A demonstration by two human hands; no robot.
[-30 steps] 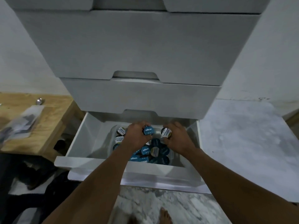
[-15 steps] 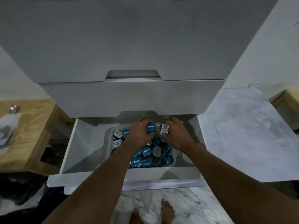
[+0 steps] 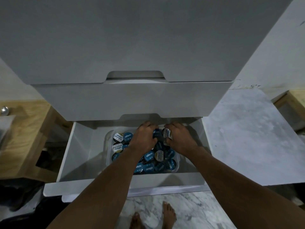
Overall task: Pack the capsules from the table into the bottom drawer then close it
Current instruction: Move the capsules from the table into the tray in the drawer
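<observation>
Capsules lay heaped in a clear tub inside the open bottom drawer, filling its middle and right part, as the head view showed. Over the heap, toward the drawer's back, the left grip curled round a blue capsule. The right grip pinched a white-topped capsule just beside it. Two shut drawers overhung the drawer's back. A wooden counter stood left of the drawer. Bare feet stood on the marble floor before it.
</observation>
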